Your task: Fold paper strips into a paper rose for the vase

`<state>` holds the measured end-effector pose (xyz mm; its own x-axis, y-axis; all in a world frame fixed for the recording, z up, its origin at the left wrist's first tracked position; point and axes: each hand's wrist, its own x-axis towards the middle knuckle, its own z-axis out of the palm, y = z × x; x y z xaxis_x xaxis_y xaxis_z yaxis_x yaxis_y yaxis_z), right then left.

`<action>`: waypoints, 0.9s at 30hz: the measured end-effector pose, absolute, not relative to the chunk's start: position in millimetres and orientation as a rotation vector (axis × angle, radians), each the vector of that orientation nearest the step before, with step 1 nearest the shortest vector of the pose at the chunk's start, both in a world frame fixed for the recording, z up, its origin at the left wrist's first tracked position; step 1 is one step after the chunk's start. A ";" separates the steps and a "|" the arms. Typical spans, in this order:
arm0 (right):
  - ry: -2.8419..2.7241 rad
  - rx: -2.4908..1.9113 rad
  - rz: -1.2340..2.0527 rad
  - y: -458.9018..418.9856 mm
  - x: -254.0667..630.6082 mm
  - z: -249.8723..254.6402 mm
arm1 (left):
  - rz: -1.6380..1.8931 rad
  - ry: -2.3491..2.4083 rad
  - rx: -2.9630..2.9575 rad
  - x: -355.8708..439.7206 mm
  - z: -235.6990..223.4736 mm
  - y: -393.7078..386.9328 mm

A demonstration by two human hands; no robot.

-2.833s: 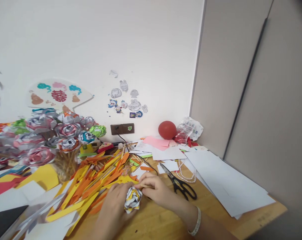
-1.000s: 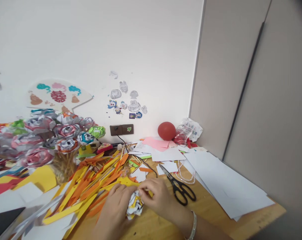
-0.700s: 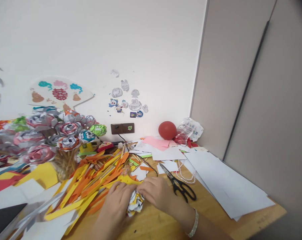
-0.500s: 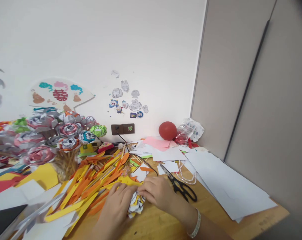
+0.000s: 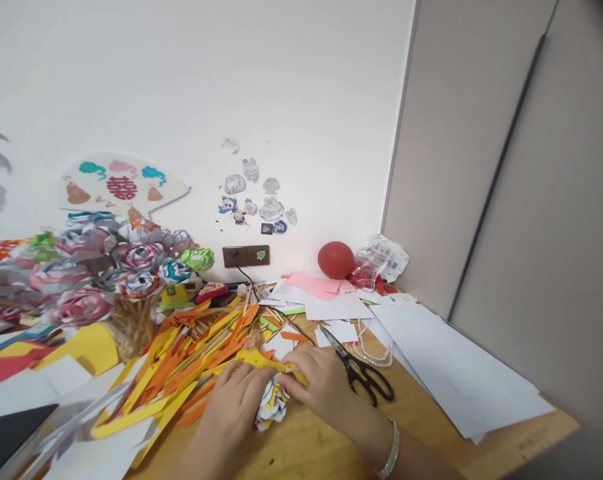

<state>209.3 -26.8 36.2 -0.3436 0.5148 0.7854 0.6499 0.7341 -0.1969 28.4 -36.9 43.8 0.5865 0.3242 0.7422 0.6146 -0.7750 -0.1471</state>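
A yellow and white paper flower (image 5: 272, 407) lies sideways near the table's front, its head pointing toward me. My left hand (image 5: 238, 397) is closed around its left side, with the fingers curled over the base. My right hand (image 5: 314, 383) pinches at the flower's far end, where a pale stick end and a bit of yellow paper (image 5: 300, 377) show by the fingertips. Just beyond both hands lies a bright yellow paper piece (image 5: 254, 358). How the fingers meet under the flower is hidden.
Black-handled scissors (image 5: 364, 373) lie right of my right hand, near a bead string (image 5: 374, 357). Orange and yellow paper strips (image 5: 181, 360) pile up at left, before a bunch of paper flowers (image 5: 138, 257). White sheets (image 5: 456, 367) cover the right side; a red balloon (image 5: 336, 260) rests behind.
My right fingers have shifted slightly at the flower's far end, and yellow paper now shows beneath them. My left hand stays almost still on the flower.
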 end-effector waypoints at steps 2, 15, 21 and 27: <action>-2.044 -0.840 -0.275 -26.8 209.9 35.1 | -1.026 -0.763 -2.440 28.4 42.7 -36.7; -2.130 -0.745 -0.306 -29.7 208.0 38.1 | -1.028 -0.791 -2.394 26.8 41.1 -36.9; -2.158 -0.782 -0.483 -28.7 207.8 34.8 | -1.023 -0.789 -2.401 26.5 41.0 -38.0; -2.173 -0.816 -0.531 -26.4 206.7 31.7 | -1.040 -0.842 -2.390 28.7 43.8 -38.9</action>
